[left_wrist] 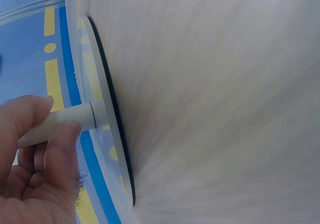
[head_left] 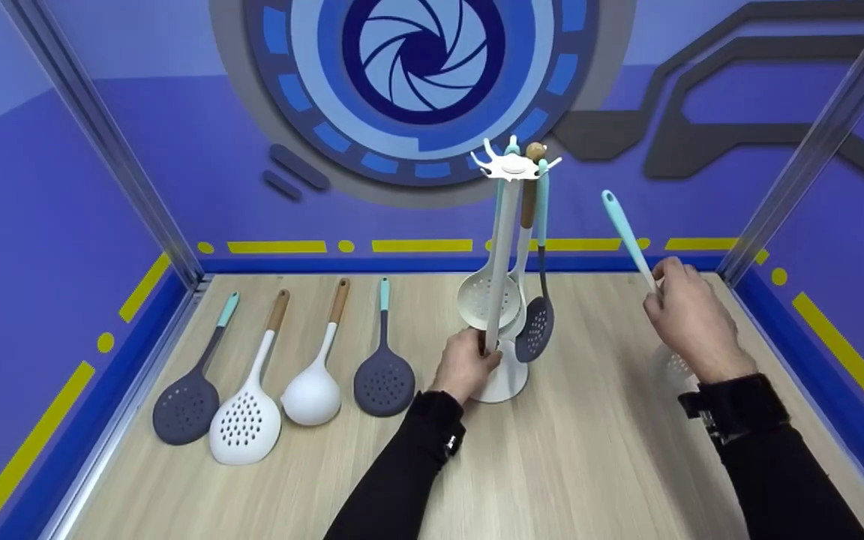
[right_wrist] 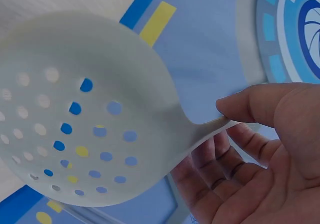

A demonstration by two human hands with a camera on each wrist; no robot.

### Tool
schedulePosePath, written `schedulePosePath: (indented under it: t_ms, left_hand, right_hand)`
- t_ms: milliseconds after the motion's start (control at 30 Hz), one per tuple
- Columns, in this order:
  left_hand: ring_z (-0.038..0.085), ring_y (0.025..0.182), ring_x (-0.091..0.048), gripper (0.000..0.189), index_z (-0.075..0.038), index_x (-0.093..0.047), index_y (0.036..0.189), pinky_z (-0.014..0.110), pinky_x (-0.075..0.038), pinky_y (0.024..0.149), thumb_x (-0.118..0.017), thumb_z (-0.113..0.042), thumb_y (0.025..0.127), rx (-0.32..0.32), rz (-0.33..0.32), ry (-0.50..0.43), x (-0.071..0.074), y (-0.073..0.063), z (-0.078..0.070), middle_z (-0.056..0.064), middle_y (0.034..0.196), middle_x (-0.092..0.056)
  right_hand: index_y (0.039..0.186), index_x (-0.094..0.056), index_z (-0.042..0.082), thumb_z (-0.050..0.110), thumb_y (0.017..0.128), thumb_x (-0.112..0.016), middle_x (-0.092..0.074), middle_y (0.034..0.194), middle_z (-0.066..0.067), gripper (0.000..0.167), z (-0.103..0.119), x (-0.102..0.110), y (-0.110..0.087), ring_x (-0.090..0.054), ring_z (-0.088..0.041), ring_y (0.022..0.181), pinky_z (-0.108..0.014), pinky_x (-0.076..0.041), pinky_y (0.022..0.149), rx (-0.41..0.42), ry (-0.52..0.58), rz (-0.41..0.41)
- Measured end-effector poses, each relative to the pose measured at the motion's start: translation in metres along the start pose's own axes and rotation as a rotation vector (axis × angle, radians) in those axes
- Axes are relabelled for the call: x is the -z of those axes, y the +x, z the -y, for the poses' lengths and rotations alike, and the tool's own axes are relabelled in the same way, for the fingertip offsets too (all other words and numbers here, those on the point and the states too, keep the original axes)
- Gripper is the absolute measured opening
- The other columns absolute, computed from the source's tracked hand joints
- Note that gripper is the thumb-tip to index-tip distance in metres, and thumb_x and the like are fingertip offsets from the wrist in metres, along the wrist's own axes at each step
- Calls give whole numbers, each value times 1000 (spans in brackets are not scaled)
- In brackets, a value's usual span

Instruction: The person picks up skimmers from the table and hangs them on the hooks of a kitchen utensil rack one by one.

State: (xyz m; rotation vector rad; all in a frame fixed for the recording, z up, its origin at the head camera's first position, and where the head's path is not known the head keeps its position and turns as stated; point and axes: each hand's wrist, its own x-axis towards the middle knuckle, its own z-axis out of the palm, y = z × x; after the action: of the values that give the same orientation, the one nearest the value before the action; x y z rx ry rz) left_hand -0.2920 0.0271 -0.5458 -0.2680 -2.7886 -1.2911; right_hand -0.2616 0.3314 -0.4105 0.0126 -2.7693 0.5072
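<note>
My left hand [head_left: 464,361] grips the white pole of a utensil stand [head_left: 507,240] low down, just above its round base [left_wrist: 102,109]. In my right hand [head_left: 691,315], a white skimmer [right_wrist: 130,59] with a mint handle [head_left: 627,229] is held off to the right of the stand. Thumb and fingers pinch its neck, and the handle points up. The hand mostly hides its holed bowl in the head view. On the stand hang a white holed skimmer [head_left: 483,300], a dark slotted turner [head_left: 535,330] and a white utensil with a wooden handle [head_left: 529,206].
Left of the stand, a row lies on the wooden table [head_left: 552,480]: a dark slotted turner [head_left: 186,409], a white slotted turner [head_left: 246,446], a white ladle [head_left: 312,394] and another dark skimmer [head_left: 385,382]. Blue panels [head_left: 837,247] wall in the back and sides.
</note>
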Motion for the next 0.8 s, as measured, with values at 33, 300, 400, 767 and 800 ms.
schedulePosePath:
  t_ms: [33,300,400,767,800]
  left_hand:
    - [10,70,-56,16,-15,-62,89,26,-47,65,-72,-21,79,-3,-2,-1,0,0,0,-3,78,-62]
    - [9,70,-56,17,-15,-62,90,25,-46,64,-73,-22,79,2,-1,1,-2,1,1,-5,77,-62]
    - [9,70,-55,17,-15,-62,91,25,-46,64,-72,-22,79,3,-1,-3,-2,1,1,-4,77,-61]
    - [9,71,-56,19,-14,-62,93,25,-46,65,-72,-23,80,2,-8,4,-2,0,1,-4,80,-61]
    - [9,71,-56,19,-15,-62,93,25,-46,65,-73,-23,80,4,-7,3,-2,0,1,-4,80,-61]
  right_hand:
    - [113,-46,3,12,89,-50,-49,84,-13,26,1,1,0,-51,-25,63,-33,-37,43,-2,0,2]
    - [117,-45,6,14,90,-50,-50,88,-11,29,13,10,-2,-52,-24,65,-32,-39,47,-3,9,0]
    - [117,-46,6,14,90,-50,-50,89,-10,29,16,12,-3,-53,-24,66,-32,-40,47,2,17,-12]
    - [115,-47,7,16,91,-50,-52,93,-11,27,30,22,-6,-57,-23,68,-32,-41,47,34,38,-53]
    - [116,-47,6,16,91,-50,-53,94,-11,27,31,23,-7,-57,-23,69,-33,-42,48,39,39,-57]
